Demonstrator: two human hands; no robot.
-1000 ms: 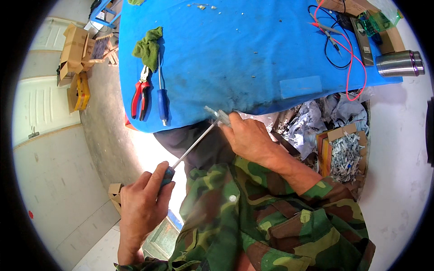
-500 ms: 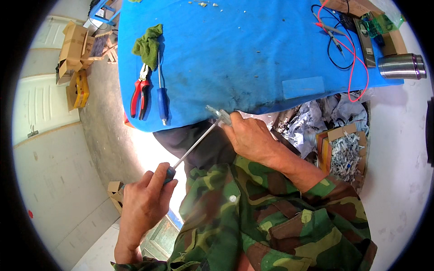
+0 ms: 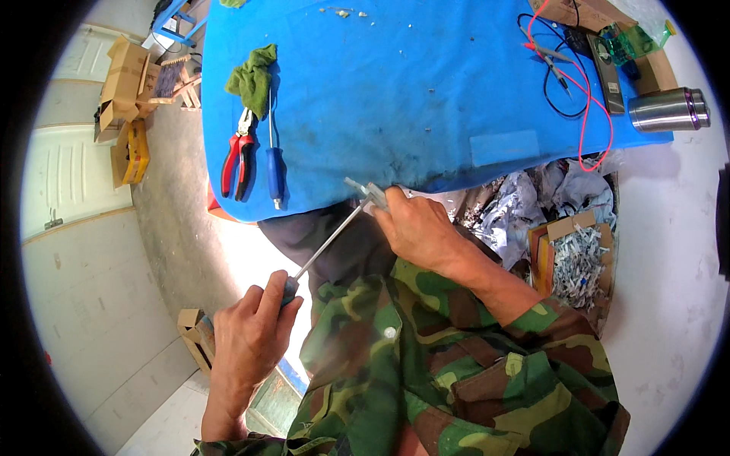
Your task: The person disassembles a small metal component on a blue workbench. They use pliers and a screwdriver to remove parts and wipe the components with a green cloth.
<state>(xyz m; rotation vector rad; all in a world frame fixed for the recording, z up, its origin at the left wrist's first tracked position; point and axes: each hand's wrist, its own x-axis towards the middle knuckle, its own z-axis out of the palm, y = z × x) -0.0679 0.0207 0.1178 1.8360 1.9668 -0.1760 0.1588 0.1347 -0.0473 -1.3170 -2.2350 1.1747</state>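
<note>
My left hand is closed round the dark handle of a screwdriver, whose long shaft slants up to the right. Its tip meets a small pale, clear-grey part that my right hand grips at the table's front edge. A thin end of that part sticks out to the left past the shaft; its exact kind I cannot make out. Beyond my hands, red-and-black pliers lie on the blue-covered table. Next to them is a blue-handled screwdriver, its far end by a green cloth.
At the right end of the table are test leads, a steel flask and a green transparent object. Under that side sits a carton of shredded scraps beside crumpled silvery sheets. Cardboard boxes stand on the left.
My left hand has shifted very slightly to the right with the screwdriver. My right hand stays in place on the small part. The whole view has moved a little.
</note>
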